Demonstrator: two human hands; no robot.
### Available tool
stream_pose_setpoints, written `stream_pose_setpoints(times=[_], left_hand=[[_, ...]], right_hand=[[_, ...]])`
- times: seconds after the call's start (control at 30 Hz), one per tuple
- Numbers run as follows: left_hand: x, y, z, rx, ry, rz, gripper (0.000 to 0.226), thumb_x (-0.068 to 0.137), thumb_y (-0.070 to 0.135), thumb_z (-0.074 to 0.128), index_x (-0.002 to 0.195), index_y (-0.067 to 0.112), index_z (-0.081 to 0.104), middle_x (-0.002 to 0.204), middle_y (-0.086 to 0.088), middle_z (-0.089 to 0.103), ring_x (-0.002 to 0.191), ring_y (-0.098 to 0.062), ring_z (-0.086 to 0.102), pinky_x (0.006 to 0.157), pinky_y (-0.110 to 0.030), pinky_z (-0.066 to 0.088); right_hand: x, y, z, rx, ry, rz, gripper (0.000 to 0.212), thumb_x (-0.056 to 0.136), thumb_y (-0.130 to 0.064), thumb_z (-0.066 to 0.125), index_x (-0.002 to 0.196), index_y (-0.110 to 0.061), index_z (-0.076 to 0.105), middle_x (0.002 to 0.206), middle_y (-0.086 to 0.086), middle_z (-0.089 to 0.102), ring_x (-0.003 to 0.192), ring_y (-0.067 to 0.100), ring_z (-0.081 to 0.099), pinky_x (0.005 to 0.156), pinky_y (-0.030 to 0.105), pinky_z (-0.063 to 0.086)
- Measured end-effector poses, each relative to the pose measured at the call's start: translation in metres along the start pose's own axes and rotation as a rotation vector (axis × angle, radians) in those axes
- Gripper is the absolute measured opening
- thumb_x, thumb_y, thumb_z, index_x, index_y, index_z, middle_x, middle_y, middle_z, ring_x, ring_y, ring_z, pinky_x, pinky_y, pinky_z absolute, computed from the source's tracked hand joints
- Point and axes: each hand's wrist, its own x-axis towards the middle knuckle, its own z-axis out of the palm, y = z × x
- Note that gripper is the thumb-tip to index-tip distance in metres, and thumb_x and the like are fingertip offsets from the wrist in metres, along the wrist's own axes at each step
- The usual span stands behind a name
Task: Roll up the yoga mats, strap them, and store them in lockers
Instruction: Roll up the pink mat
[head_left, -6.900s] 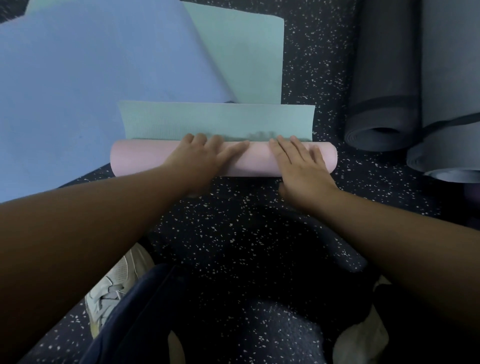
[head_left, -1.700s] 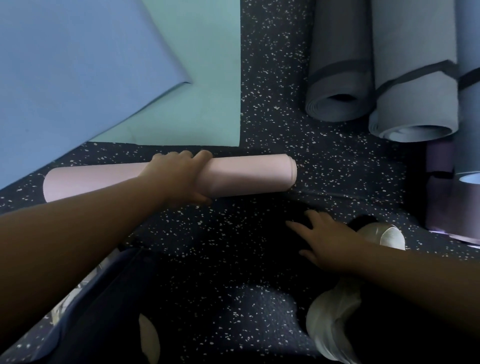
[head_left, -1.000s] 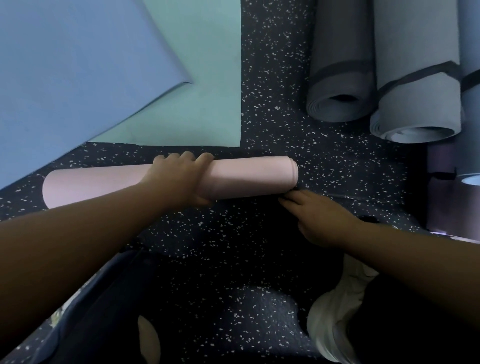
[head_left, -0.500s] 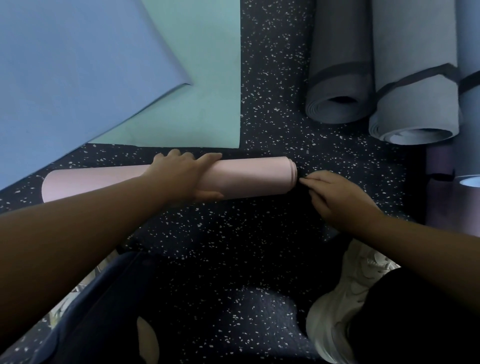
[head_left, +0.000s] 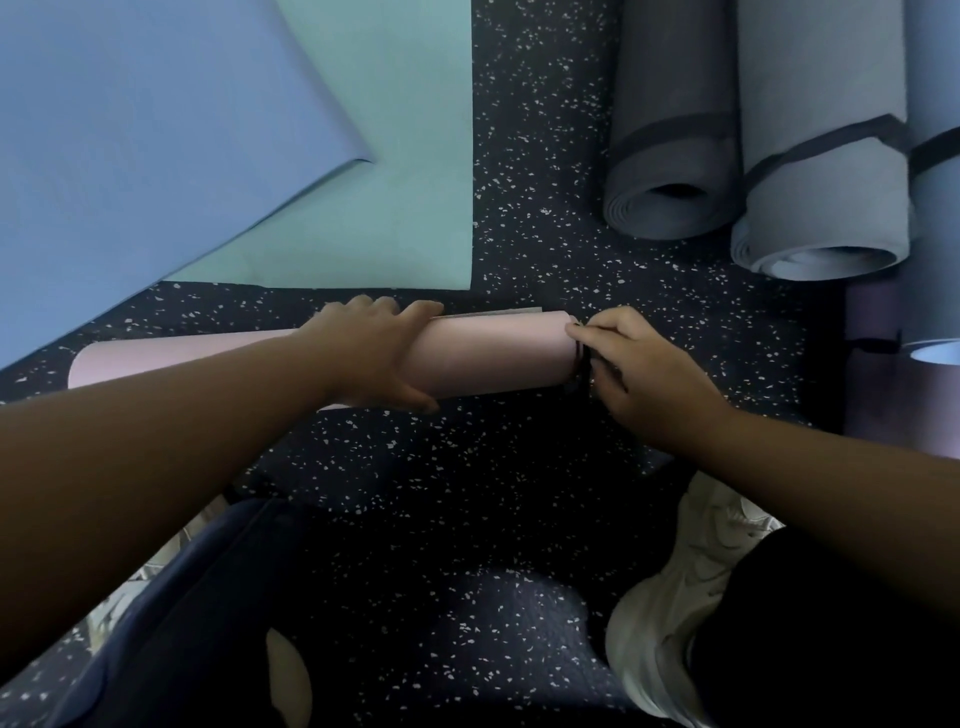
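Note:
A rolled pink yoga mat (head_left: 493, 353) lies crosswise on the dark speckled floor (head_left: 467, 467). My left hand (head_left: 374, 353) grips it round the middle, fingers over the top and thumb underneath. At the roll's right end my right hand (head_left: 634, 364) pinches a thin black strap (head_left: 583, 358) that loops over that end. The roll's left part (head_left: 171, 358) shows past my forearm.
A flat blue mat (head_left: 156, 130) overlaps a flat teal mat (head_left: 395, 171) at the back left. Several rolled, strapped grey mats (head_left: 675, 156) (head_left: 821, 182) lie at the back right, with a purple one (head_left: 893, 384) beside them. My white shoe (head_left: 675, 597) is at the lower right.
My right hand came up from the floor near my shoe to the roll's right end and now holds the black strap over it. My left hand stayed on the roll.

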Motion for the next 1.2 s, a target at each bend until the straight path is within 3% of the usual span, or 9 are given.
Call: stream_pose_setpoints(times=[0.33,0.6,0.83,0.93,1.03,1.2], left_hand=[[0.000,0.013,-0.001,0.085,0.036,0.010,0.107,0.070,0.074,0.059,0.151,0.033,0.003,0.137,-0.006,0.043,0.122,-0.028,0.043,0.097,-0.044,0.037],[-0.016,0.027,0.001,0.105,0.074,0.112,0.089,0.078,0.069,0.054,0.148,0.035,0.011,0.128,-0.005,0.043,0.118,-0.027,0.044,0.095,-0.042,0.039],[-0.057,0.001,-0.063,0.161,0.184,0.040,0.089,0.081,0.067,0.051,0.150,0.032,0.007,0.133,-0.007,0.042,0.122,-0.026,0.042,0.096,-0.039,0.037],[-0.088,-0.010,-0.101,0.126,0.218,-0.027,0.094,0.078,0.068,0.056,0.150,0.030,0.009,0.135,-0.008,0.040,0.126,-0.028,0.039,0.098,-0.040,0.035],[-0.126,-0.014,-0.141,0.129,0.263,-0.097,0.101,0.077,0.067,0.060,0.151,0.024,0.007,0.140,-0.008,0.038,0.130,-0.029,0.037,0.099,-0.044,0.036],[-0.193,-0.001,-0.200,0.145,0.400,-0.132,0.086,0.069,0.067,0.067,0.140,0.032,0.032,0.121,-0.003,0.047,0.114,-0.027,0.045,0.090,-0.042,0.040]], right_hand=[[0.003,-0.002,0.001,-0.028,-0.088,0.095,0.052,0.092,-0.009,0.045,0.143,-0.020,0.041,0.137,-0.006,0.039,0.107,0.022,0.053,0.087,0.031,0.041],[0.010,-0.008,-0.017,-0.091,-0.135,0.082,0.034,0.093,-0.011,0.043,0.120,-0.026,0.059,0.121,-0.003,0.052,0.105,0.024,0.055,0.090,0.037,0.042],[0.024,-0.062,-0.079,-0.151,0.091,-0.102,0.023,0.088,-0.005,0.055,0.103,-0.013,0.068,0.107,0.006,0.061,0.102,0.027,0.056,0.087,0.036,0.042],[0.023,-0.100,-0.115,-0.210,0.224,-0.197,0.023,0.087,-0.004,0.058,0.099,-0.017,0.074,0.094,0.005,0.050,0.094,0.026,0.050,0.080,0.039,0.045],[0.008,-0.143,-0.154,-0.223,0.264,-0.167,0.026,0.093,-0.010,0.052,0.106,-0.021,0.071,0.092,-0.003,0.042,0.085,0.019,0.048,0.072,0.030,0.039],[-0.047,-0.203,-0.194,-0.186,0.425,-0.241,0.024,0.092,-0.011,0.051,0.103,-0.021,0.069,0.092,0.004,0.063,0.085,0.029,0.060,0.071,0.039,0.046]])
